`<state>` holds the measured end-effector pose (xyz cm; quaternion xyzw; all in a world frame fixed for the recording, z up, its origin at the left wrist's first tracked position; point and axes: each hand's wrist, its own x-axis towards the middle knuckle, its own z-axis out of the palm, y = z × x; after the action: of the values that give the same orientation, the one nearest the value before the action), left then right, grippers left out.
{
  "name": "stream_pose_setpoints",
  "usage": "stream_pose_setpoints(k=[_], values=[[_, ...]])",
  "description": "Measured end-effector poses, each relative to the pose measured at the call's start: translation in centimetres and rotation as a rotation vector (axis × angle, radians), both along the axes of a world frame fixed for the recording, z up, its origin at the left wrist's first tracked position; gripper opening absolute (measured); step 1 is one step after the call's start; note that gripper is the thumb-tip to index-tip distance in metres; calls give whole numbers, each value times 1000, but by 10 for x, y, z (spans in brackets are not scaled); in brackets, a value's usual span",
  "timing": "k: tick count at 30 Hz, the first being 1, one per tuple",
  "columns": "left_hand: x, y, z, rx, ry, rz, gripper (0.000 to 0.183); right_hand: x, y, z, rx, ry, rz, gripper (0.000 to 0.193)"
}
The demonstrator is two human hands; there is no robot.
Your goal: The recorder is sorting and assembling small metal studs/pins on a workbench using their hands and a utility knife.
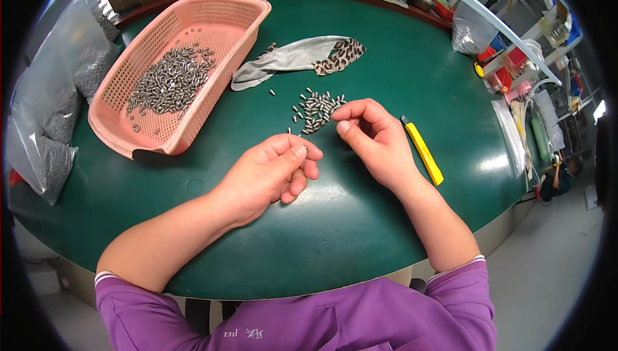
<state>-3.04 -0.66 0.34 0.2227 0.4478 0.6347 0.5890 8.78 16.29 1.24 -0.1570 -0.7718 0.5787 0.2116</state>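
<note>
A loose pile of small silvery metal pieces (317,110), bullet-shaped, lies on the green table, with a few strays around it. At the pile's right edge my right hand (381,142) has thumb and forefinger drawn together in a pinch. Whether a piece sits between those fingertips is hidden. My left hand (267,169) hovers just nearer than the pile, its thumb pressed to the curled forefinger and the other fingers bent in. Anything it pinches is too small to make out. The two hands are apart.
A pink plastic basket (222,87) with many similar pieces stands at left, beside filled clear bags (61,116). A grey cloth with leopard-print trim (283,61) lies behind the pile. The yellow utility knife (425,155) lies right of my right hand. Shelving stands far right.
</note>
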Motion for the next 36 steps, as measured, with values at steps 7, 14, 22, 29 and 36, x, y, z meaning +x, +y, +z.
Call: stream_pose_setpoints(k=[7,14,22,29,36], values=[[0,-1,1,1,-49,7,26,-1,0,1,229,21,-56,9],[-1,-2,1,60,-125,42,25,-4,1,-6,627,-23,1,19],[-2,0,0,12,-103,53,18,-2,-1,-5,810,-66,39,13],[1,0,5,-21,70,-39,19,-3,-10,1,495,161,232,9],[0,0,2,6,40,-27,14,-1,-12,2,458,165,202,14]])
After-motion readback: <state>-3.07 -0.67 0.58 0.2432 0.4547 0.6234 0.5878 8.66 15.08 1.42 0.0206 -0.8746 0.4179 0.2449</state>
